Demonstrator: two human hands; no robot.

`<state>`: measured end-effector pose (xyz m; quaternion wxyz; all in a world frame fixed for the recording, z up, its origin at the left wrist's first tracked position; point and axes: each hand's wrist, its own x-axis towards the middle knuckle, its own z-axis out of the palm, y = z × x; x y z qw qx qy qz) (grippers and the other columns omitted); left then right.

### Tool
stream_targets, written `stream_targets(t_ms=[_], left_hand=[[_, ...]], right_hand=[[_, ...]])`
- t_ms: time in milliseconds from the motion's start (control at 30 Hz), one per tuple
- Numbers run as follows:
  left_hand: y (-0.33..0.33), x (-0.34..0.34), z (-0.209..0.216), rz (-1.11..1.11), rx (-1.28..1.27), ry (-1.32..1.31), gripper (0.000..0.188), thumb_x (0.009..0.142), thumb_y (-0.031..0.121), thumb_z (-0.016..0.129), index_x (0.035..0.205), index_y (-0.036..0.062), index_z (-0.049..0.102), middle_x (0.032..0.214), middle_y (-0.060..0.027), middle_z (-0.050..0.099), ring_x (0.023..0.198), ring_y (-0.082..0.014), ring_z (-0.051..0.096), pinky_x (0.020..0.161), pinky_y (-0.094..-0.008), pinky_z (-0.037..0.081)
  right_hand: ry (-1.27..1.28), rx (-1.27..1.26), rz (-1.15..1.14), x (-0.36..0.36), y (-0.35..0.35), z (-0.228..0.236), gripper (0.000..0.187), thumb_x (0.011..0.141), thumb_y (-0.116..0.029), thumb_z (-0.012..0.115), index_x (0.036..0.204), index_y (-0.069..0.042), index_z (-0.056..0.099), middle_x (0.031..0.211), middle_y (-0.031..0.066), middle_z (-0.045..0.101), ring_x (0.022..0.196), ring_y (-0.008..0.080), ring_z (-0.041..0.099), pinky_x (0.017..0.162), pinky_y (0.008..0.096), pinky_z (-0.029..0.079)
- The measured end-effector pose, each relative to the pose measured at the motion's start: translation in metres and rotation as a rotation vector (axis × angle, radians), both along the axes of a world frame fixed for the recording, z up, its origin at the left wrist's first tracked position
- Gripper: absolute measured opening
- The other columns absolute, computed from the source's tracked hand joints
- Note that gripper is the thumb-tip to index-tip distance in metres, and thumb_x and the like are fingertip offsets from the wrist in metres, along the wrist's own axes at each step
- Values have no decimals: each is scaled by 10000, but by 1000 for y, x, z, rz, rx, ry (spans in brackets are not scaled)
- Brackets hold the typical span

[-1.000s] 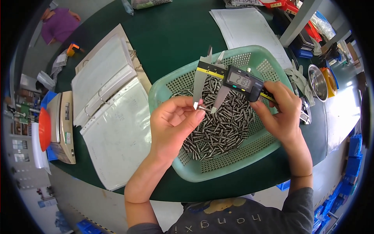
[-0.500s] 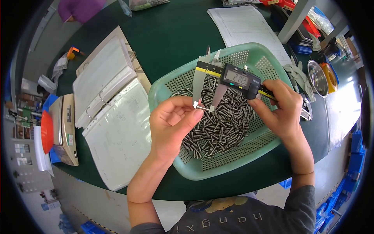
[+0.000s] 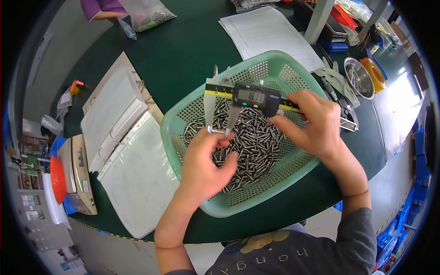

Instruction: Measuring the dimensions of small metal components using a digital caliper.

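My right hand (image 3: 316, 121) grips a digital caliper (image 3: 258, 98), thumb below its beam and fingers above. The caliper's jaws point down over a green perforated basket (image 3: 259, 196). Between the jaw tips sits a small metal pin (image 3: 218, 131), apparently touching both. My left hand (image 3: 206, 160) is beside it, thumb spread away from the fingers and its fingertips close to the pin; whether they touch it I cannot tell. A heap of similar metal pins (image 3: 254, 146) fills much of the basket.
Left of the basket lies an open ring binder (image 3: 137, 178), with a scale (image 3: 82, 174) beyond it. Paper sheets (image 3: 270, 39) lie behind the basket. On the right are a glove (image 3: 339, 82) and a metal bowl (image 3: 359, 78). Another person's purple sleeve (image 3: 98, 8) shows far left.
My left thumb has let go of the pin and moved away. The caliper jaws have closed in around the pin, and the display reading has changed. The view has shifted slightly.
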<state>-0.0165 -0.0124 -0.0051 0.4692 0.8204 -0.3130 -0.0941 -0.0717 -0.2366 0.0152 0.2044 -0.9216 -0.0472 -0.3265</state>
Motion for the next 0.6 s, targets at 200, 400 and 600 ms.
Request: stream_targets(t_ms=[200,400,600], left_hand=[[-11,-12,10,-205,425,-423,369,658,101,728,1008,36,630,756,-71,495,761,-252,508,704,-356,424],[-10,-13,2,-249,448,-493,119,668,74,704,752,37,628,708,-70,514,698,-266,524,621,-370,431],[-10,-9,8,-109,125,-178,66,710,40,682,721,36,617,725,-84,563,682,-216,585,601,-313,458]], right_hand=[[69,5,-110,4,-2,-2,310,769,-294,690,900,-32,591,735,101,621,571,297,600,471,364,451],[8,27,-83,4,-4,-6,310,768,-272,692,930,-30,589,762,104,623,582,288,601,477,358,453],[-38,34,-38,2,0,2,300,755,-218,698,952,-22,586,770,94,619,562,269,594,473,336,459]])
